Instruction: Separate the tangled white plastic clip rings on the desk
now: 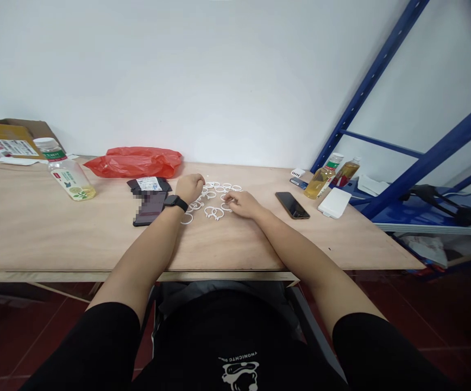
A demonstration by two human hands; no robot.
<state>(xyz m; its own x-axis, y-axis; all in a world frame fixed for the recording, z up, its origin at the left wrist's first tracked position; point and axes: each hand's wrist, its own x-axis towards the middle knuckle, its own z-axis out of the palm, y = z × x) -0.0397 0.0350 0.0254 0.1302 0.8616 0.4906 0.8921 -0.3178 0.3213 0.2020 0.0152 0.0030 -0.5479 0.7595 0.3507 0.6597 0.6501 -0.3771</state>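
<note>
Several white rings with small clips (214, 212) lie in a loose cluster on the wooden table (96, 239). My left hand (190, 188), with a black watch at the wrist, rests at the left side of the cluster with its fingers curled in; what they hold, if anything, is hidden. At the right side of the rings is my right hand (241, 203), its thumb and fingertips bent together over a white ring; whether it grips that ring is too small to tell.
Left of my hands lie a dark pouch (149, 209), a red plastic bag (137, 162) and a bottle (72, 176). On the right are a phone (292, 205), a white case (334, 202), a drink bottle (320, 180) and a blue metal frame (431, 152).
</note>
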